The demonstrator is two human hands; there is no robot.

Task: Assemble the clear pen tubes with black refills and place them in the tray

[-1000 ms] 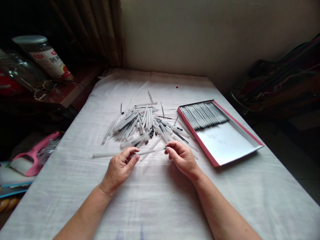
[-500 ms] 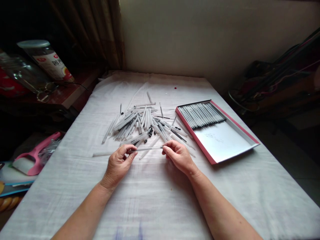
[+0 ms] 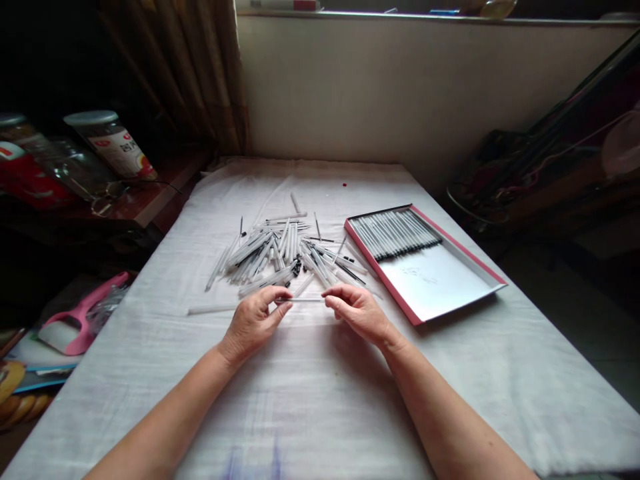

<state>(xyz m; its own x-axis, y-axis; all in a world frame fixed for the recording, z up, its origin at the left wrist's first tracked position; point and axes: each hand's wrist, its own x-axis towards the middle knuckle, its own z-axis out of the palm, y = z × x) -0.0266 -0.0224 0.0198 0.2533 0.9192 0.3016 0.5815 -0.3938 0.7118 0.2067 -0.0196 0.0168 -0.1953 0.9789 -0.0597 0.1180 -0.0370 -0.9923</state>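
Observation:
My left hand [image 3: 254,321] and my right hand [image 3: 356,311] each pinch one end of a thin clear pen tube [image 3: 305,300], held level just above the white cloth. Right behind the hands lies a loose pile of clear pen tubes and thin refills [image 3: 283,251], with a few small black caps among them. To the right sits a shallow red-edged tray [image 3: 440,280] with a neat row of finished pens [image 3: 395,235] lined up at its far end. One single tube [image 3: 210,309] lies apart, left of my left hand.
The white-clothed table [image 3: 320,400] meets a wall at the back. On the left a dark shelf holds jars [image 3: 113,143], and lower down lies a pink tool [image 3: 83,320]. Dark clutter fills the right side beyond the table's edge.
The hands have come closer together along the tube, so less of it shows between them. The view has tipped upward a little.

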